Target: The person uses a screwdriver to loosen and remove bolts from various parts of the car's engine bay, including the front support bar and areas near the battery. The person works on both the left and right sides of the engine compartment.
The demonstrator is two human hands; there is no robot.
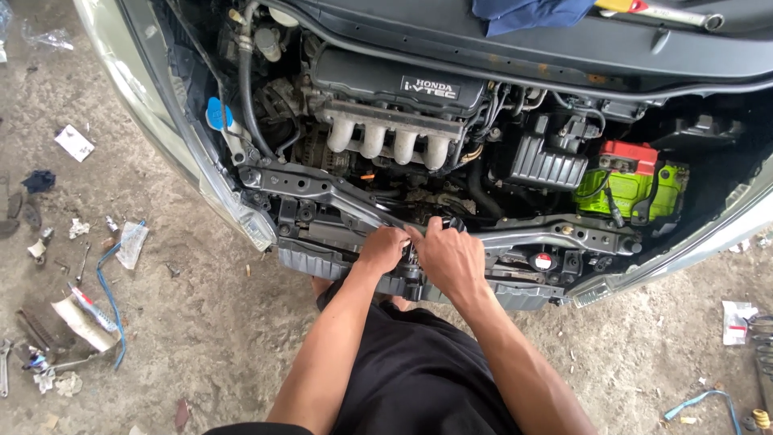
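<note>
The left hand (382, 248) and the right hand (451, 256) are pressed together at the middle of the front crossbar (322, 187) of an open engine bay. The left hand is curled around a small dark part (412, 259) between the two hands; the right hand is laid over it with the fingers bent, one finger stretched up toward the bar. What exactly is grasped cannot be told, because the part is almost fully hidden by the hands.

The crossbar is grey painted metal, stamped, with bolt holes, and it is dusty. Just below the hands a ribbed grey plastic panel (310, 262) is seen. A red round cap (543, 261) is set near the right hand.

Behind the bar, four pale curved metal pipes (386, 143) are lined up side by side under a black plastic cover (386, 80). To the right a green box battery (628, 189) with a red top is placed, beside a black ribbed housing (547, 165). A blue cap (217, 114) is seen at the left edge of the bay. A blue cloth (531, 12) and a metal wrench (672, 14) are laid on the black cowl at the top.

The floor (201, 322) is rough grey concrete, stained and dirty. Paper scraps, a blue strap (109, 298) and small tools are scattered at the left; more scraps are lying at the right.
</note>
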